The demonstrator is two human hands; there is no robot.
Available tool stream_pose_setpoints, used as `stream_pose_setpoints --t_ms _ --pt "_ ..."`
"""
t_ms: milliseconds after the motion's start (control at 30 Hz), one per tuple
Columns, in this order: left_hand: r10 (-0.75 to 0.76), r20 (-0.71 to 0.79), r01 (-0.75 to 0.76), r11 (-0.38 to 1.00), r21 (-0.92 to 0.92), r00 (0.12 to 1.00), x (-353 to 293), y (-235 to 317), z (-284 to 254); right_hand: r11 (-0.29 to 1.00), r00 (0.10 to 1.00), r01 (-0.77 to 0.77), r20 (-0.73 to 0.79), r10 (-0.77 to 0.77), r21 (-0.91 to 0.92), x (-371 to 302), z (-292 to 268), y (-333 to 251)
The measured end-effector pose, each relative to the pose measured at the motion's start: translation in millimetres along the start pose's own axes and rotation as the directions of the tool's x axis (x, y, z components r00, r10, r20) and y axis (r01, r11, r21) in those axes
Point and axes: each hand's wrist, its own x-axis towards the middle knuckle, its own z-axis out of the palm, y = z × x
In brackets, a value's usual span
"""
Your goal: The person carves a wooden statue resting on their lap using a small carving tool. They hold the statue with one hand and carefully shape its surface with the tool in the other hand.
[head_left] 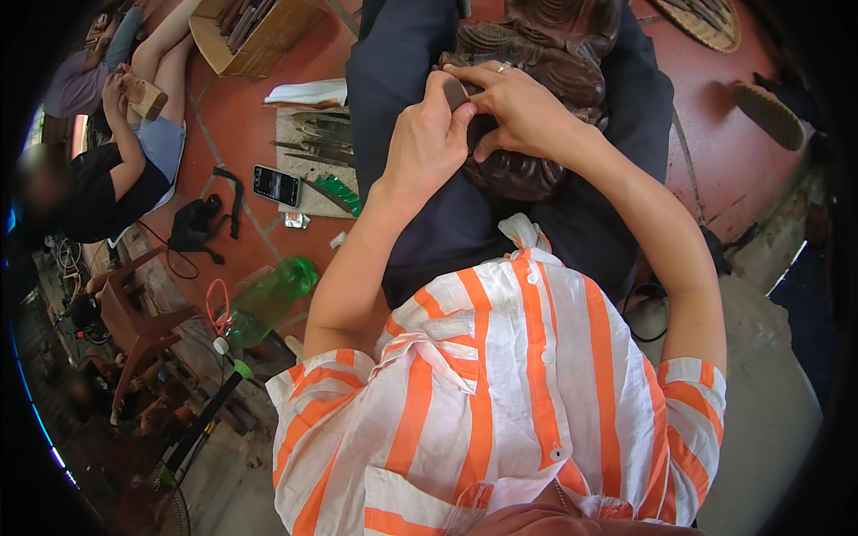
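Observation:
A dark, glossy carved wooden figure (523, 179) lies between my trousered legs, its folds and ridges partly covered by my hands. My left hand (420, 143) is closed, pinching a small flat brown piece (456, 93) between thumb and fingers against the carving; what it is made of I cannot tell. Wearing a ring, my right hand (518, 109) curves over the carving, thumb and fingers apart around a part of it, fingertips close to the brown piece. The contact under both hands is hidden.
At left, carving tools (326, 138) lie on a mat (299, 196) beside a phone (276, 185). Nearer are a green bottle (268, 299) and a brown chair (134, 317). A cardboard box (255, 45) holds sticks. Another person's hand grips a wooden block (146, 96). A basket (719, 31) sits far right.

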Motion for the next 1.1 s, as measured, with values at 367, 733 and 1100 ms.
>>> stream_pose_setpoints --t_ms 367,733,1100 --pt "0.062 0.003 -0.062 0.998 0.007 0.998 1.3 2.3 -4.9 0.999 0.998 0.035 -0.047 -0.035 -0.004 2.6 3.8 2.9" --pt "0.027 0.026 -0.024 0.994 -0.108 0.999 4.5 5.8 -1.8 0.989 0.995 0.076 0.047 -0.083 0.13 -0.2 -11.4 3.9" --pt "-0.174 0.048 0.18 0.958 -0.221 0.984 -6.5 15.4 1.0 0.996 0.994 0.082 0.074 -0.08 -0.022 -4.0 -8.9 2.3"
